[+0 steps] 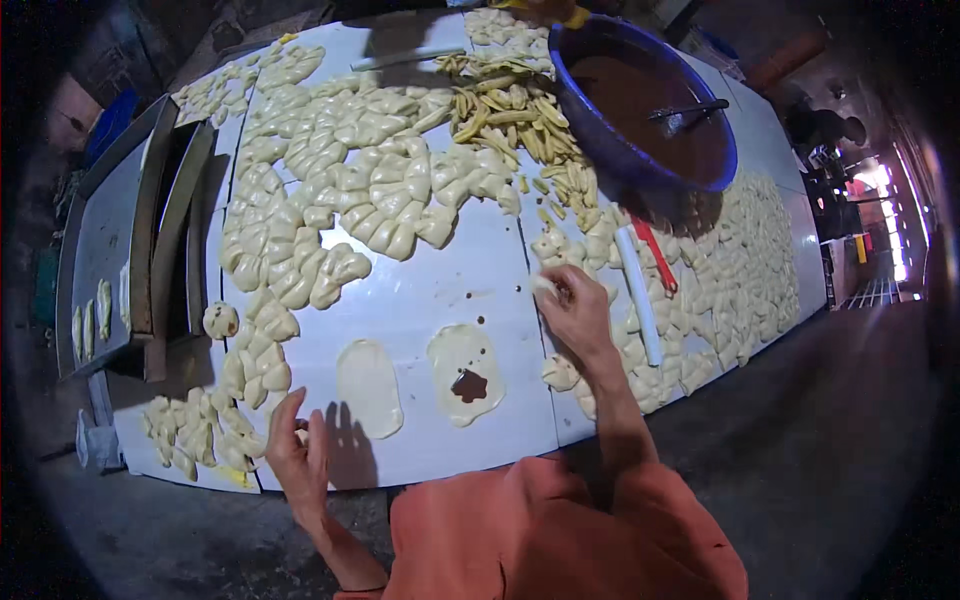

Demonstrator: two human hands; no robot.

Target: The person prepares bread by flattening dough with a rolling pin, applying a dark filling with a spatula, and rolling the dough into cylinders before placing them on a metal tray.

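My left hand (300,455) is held over the table's near edge with its fingers apart and nothing in it. Just right of it, a flattened oval of dough (369,390) lies on the white tabletop. A second flattened oval (464,340) beside it carries a dark brown dollop of filling (468,386), with a few drips around it. My right hand (580,315) is closed in a pinch on a small pale piece of dough (545,287), right of the second oval. Near that hand lie a white rolling pin (638,295) and a long red tool (655,258).
Many dough pieces (390,190) cover the table's left and middle; more (740,270) lie at the right. A blue basin (592,128) of brown filling with a dark-handled utensil (690,109) stands behind yellowish banana-like strips (530,115). Metal trays (105,230) lean at the left.
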